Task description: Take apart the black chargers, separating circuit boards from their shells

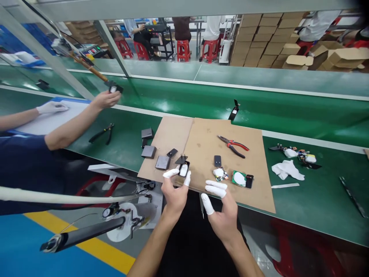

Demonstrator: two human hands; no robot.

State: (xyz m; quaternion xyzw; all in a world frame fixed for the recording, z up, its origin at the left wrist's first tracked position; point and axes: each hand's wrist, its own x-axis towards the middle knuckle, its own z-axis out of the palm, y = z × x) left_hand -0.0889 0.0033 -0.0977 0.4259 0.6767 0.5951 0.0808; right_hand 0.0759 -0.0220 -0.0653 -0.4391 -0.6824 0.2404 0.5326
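Observation:
My left hand [175, 190], in white finger cots, pinches a small black housing [183, 169] with a white insert between thumb and finger. A dark flap stands up at its far end. My right hand [221, 207], also in finger cots, hovers at the cardboard's near edge, thumb apart from the fingers, with nothing visible between them. A thin grey strip [201, 206] shows beside its thumb; I cannot tell what it is. Just beyond lie a small wired assembly with a white pad [219, 174], a black cover [217, 161] and a green circuit board [239, 178].
Red-handled pliers [233, 146] lie on the cardboard mat [201, 134]. Several grey boxy housings [148, 151] stand left. Wired parts [291, 153] and a crumpled white cloth [287, 170] lie right. At left, a co-worker's hand [106, 100] holds a black part by a hanging tool.

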